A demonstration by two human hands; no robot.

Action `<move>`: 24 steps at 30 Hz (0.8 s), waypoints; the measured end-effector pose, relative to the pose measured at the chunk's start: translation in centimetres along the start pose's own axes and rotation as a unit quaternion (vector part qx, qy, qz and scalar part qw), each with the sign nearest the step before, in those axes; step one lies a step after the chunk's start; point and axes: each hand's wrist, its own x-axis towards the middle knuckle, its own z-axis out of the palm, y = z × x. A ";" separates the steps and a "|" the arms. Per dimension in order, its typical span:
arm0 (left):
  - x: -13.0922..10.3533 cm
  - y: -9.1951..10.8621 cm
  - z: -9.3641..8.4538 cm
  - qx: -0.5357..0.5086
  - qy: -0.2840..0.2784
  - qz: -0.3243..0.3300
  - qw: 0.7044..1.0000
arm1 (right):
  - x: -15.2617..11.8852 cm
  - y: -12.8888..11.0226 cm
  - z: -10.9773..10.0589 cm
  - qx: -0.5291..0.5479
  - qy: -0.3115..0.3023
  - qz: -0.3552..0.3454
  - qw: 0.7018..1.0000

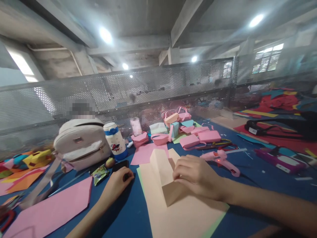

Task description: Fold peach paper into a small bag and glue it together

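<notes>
My right hand [195,175] pinches the edge of a folded piece of cream paper [160,168], bent into a box-like shape with a raised flap. Beneath it lie flat cream sheets [170,218], with a green sheet [219,221] showing at their edges. To the left, my left hand [120,181] is curled, thumb and fingertips together; what it holds, if anything, I cannot make out. Just behind that hand is a flat black object [121,165]. A pink hot glue gun [221,161] with a lit red light lies just beyond my right hand.
A white backpack [81,143] and a water bottle [115,142] stand at back left. Small pink paper bags [209,136] cluster at the back, before a perforated metal screen [153,89]. Pink paper [59,208] and red-handled scissors [7,219] lie left; a purple device [279,160] lies right.
</notes>
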 end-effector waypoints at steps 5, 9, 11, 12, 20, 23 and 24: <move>-0.2 0.2 0.3 0.012 -0.010 0.016 1.000 | -0.1 0.1 0.1 0.006 0.000 -0.003 1.000; -0.3 0.2 0.2 0.029 -0.017 0.023 0.999 | 0.0 0.0 0.1 0.011 -0.003 -0.001 1.000; -0.3 0.2 0.2 0.036 -0.025 0.024 0.999 | 0.0 -0.1 0.1 0.010 -0.006 0.001 1.000; -0.3 0.3 0.2 0.039 -0.028 0.024 0.999 | 0.0 -0.1 0.1 0.009 -0.007 0.001 1.000; -0.9 2.2 -1.5 -0.002 -0.037 0.022 0.999 | 0.1 -0.1 0.0 0.009 -0.006 0.003 1.000; -4.1 2.8 -3.4 -0.072 -0.121 0.015 0.990 | 0.2 0.0 0.0 0.008 -0.008 0.000 1.000; -5.6 2.9 -4.0 -0.089 -0.158 0.015 0.983 | 0.2 0.0 0.0 0.006 -0.008 -0.002 1.000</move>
